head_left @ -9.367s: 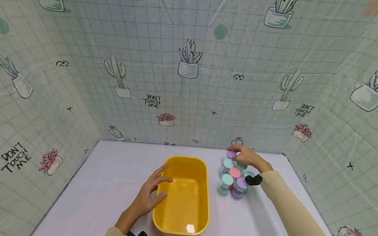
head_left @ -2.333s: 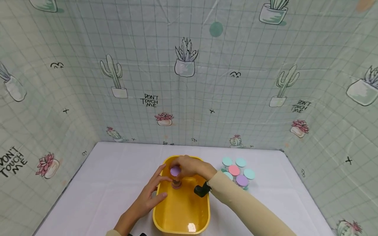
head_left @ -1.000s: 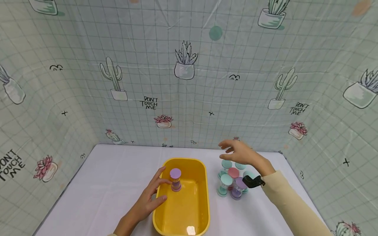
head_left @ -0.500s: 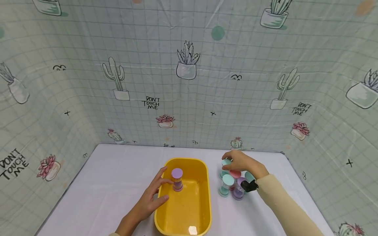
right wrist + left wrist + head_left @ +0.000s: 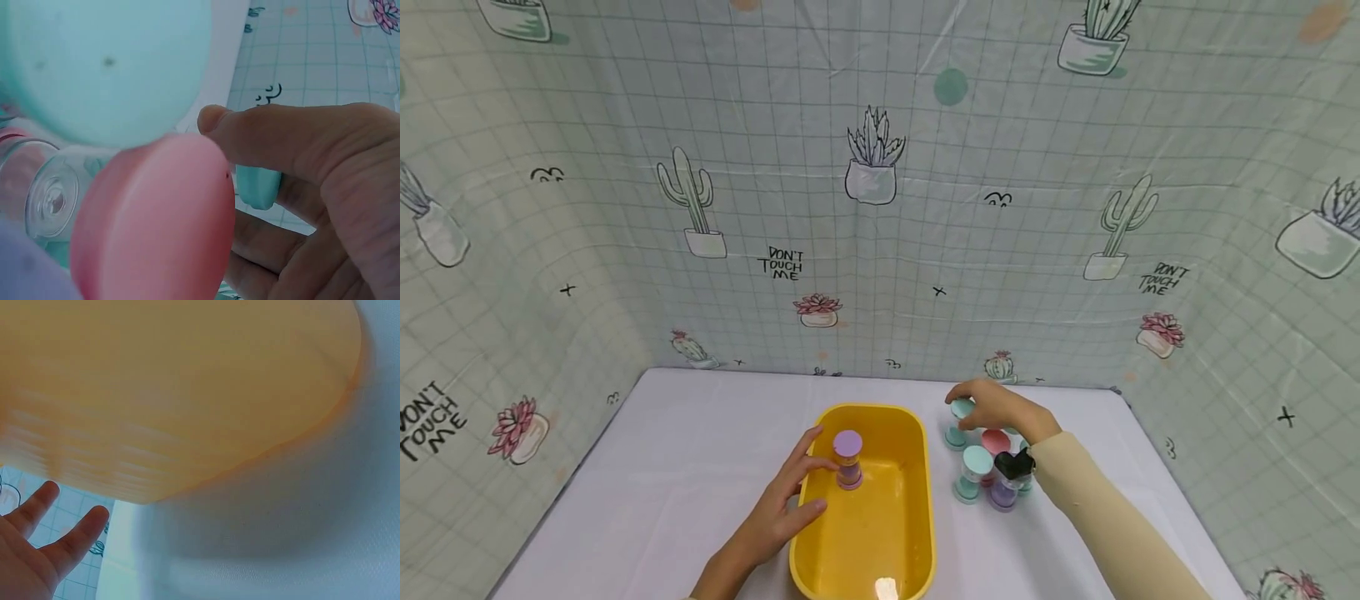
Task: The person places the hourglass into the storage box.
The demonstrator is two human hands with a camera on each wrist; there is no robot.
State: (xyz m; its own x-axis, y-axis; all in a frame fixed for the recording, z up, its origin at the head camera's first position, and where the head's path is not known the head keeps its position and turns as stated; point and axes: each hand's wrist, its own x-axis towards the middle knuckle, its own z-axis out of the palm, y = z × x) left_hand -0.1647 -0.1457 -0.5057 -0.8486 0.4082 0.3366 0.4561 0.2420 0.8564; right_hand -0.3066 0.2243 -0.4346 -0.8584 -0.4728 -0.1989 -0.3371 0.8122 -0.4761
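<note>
My right hand (image 5: 996,406) pinches a mint-capped sand timer (image 5: 962,408) by its top, at the back left of a cluster. In the right wrist view the mint cap (image 5: 257,187) shows between thumb and fingers. My left hand (image 5: 775,508) lies at the left side of a yellow bin (image 5: 928,500), fingers loosely spread over its rim. Inside the bin, a purple sand timer (image 5: 847,446) stands upright near that hand's fingertips. The left wrist view shows two fingers beside the bin's outer wall (image 5: 187,394).
Close to the right hand stand a pink sand timer (image 5: 996,442), another mint timer (image 5: 977,461) in front and a purple one (image 5: 1003,493), partly hidden by the black wrist camera (image 5: 1015,463). A white cloth (image 5: 700,450) covers the table, with a patterned curtain (image 5: 880,250) behind.
The purple timer went from the cluster into the bin, where my right hand let it go. That hand returned, took hold of a mint timer and shifted it slightly left. My left hand stayed put.
</note>
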